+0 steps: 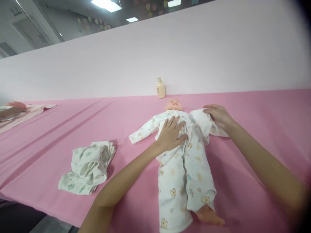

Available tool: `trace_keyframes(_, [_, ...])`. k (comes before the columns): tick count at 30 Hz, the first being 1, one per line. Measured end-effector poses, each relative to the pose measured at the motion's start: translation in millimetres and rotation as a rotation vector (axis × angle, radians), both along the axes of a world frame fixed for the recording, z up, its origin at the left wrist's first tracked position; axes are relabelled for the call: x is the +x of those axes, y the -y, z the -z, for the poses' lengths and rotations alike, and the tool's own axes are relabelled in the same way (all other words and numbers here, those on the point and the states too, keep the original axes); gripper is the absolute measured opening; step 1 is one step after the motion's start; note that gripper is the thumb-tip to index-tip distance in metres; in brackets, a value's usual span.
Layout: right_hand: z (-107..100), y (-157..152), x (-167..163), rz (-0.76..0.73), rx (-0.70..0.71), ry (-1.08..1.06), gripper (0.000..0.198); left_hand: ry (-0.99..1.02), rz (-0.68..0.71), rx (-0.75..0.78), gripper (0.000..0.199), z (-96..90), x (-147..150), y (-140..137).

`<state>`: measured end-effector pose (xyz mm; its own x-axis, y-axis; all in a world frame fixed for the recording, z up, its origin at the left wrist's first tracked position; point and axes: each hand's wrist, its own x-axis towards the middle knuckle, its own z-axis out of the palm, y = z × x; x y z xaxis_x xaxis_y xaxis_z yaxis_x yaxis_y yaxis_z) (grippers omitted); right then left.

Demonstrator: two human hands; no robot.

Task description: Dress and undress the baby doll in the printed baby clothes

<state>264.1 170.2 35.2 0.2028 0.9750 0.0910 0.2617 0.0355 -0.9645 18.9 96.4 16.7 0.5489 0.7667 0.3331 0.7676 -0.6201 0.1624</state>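
Observation:
A baby doll [174, 104] lies on its back in a white outfit [172, 191] printed with small bears, its head toward the wall. My left hand [170, 134] rests flat on the doll's belly, fingers spread. Beside the doll's shoulder on the right, my right hand [218, 116] pinches a bunched plain white part of the cloth [200, 120]; whether it is the garment's inside or a separate piece I cannot tell. The printed sleeve [218, 131] on that side shows below this hand. One bare foot [211, 216] sticks out of the right trouser leg; the other foot is hidden.
Folded white printed clothes [88, 166] lie on the pink table cover [136, 181] to the left. A cream pump bottle [160, 89] stands by the white wall [102, 64]. At the far left edge, another doll part [16, 105] rests on a pale cloth [31, 114].

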Motion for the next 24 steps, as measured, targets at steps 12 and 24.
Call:
trace_keyframes(12, [-36, 9, -128, -0.580, 0.023, -0.183, 0.032, 0.007, 0.047, 0.017, 0.044, -7.3, 1, 6])
trace_keyframes(24, [-67, 30, -41, -0.474, 0.148, 0.794, 0.027, 0.150, 0.047, -0.012, 0.039, -5.7, 0, 7])
